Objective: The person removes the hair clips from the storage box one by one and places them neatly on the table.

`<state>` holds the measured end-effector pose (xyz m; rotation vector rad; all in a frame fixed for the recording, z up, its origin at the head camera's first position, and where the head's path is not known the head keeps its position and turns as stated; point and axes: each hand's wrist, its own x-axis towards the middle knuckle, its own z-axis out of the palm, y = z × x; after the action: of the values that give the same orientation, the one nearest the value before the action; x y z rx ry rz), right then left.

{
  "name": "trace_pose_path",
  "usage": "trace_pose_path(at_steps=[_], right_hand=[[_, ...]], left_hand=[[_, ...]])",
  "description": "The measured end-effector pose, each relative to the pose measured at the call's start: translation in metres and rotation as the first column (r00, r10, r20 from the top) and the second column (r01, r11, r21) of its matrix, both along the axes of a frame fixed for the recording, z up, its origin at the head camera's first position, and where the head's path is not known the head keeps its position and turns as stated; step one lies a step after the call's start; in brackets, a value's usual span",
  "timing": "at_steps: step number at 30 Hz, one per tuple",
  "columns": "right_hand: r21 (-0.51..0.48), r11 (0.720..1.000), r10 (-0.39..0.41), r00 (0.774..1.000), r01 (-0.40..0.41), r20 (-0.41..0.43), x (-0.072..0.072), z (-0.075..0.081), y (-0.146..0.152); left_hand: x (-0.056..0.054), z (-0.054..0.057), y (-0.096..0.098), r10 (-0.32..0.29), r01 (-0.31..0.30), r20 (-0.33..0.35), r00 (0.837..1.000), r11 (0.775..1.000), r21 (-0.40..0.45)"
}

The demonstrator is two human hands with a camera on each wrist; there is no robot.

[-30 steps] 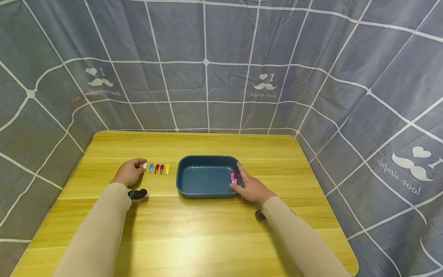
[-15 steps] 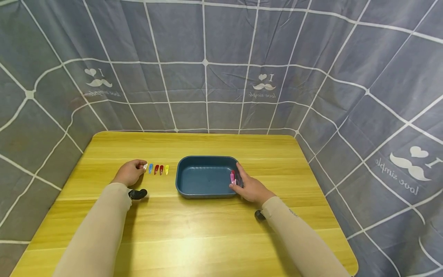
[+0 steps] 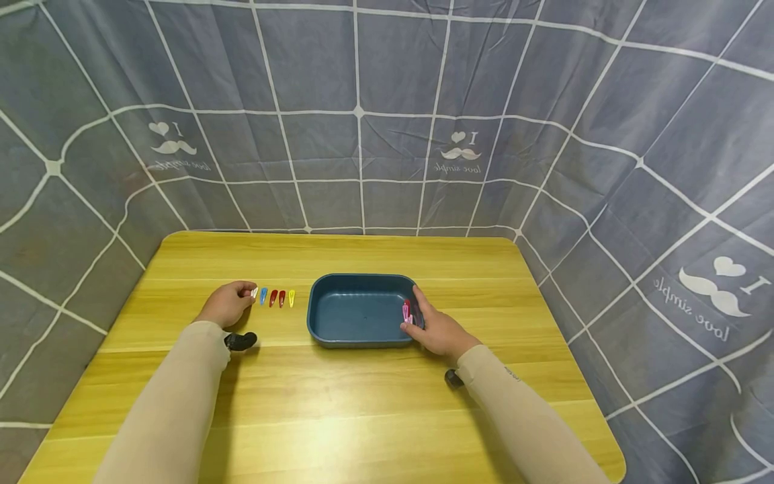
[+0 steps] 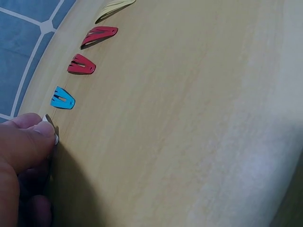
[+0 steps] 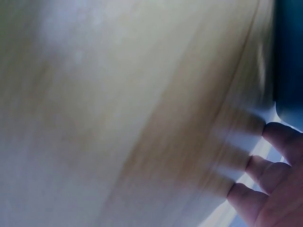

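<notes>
My left hand [image 3: 225,304] pinches a white snap hair clip [image 4: 57,140] at the left end of a row on the table. Beside it lie a blue clip [image 3: 263,296], two red clips [image 3: 273,298] and a yellow clip [image 3: 291,298]. A dark blue plastic bin [image 3: 359,344] stands right of the row. At its right end my right hand [image 3: 444,331] grips the wall, thumb over the rim and fingers outside. Close to that thumb, pink and red clips [image 3: 406,313] lie inside the bin, partly hidden by the hand.
The wooden table [image 3: 338,410] has rounded corners. A grey curtain [image 3: 314,148] with white grid lines hangs behind it and on both sides. Black wrist devices [image 3: 240,341] show below both hands.
Both hands keep their places, the left at the white clip and the right on the bin. Only a slight shift of the head view shows.
</notes>
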<state>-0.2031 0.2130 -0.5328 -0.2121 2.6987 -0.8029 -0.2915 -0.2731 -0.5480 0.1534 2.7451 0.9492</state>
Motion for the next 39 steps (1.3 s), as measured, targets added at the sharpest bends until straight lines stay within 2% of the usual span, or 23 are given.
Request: trace_pose_path(at_steps=[19,29,39], right_hand=[[0.027,0.999,0.019,1.0,-0.019,-0.002,-0.0025,-0.0033,0.0011],[0.009,1.0,0.018,1.0,-0.018,-0.007,-0.0039,-0.0019,0.0025],[0.014,1.0,0.016,1.0,-0.016,-0.008,-0.004,-0.0031,0.0025]], left_hand=[[0.0016,-0.0036,0.0001,0.018,-0.018,0.013,1.0,1.0,0.002],[-0.0003,0.0013,0.0005,0.018,-0.018,0.011,1.0,1.0,0.005],[0.0014,0.0013,0.0013,0.031,-0.031,0.026,0.999,1.0,0.004]])
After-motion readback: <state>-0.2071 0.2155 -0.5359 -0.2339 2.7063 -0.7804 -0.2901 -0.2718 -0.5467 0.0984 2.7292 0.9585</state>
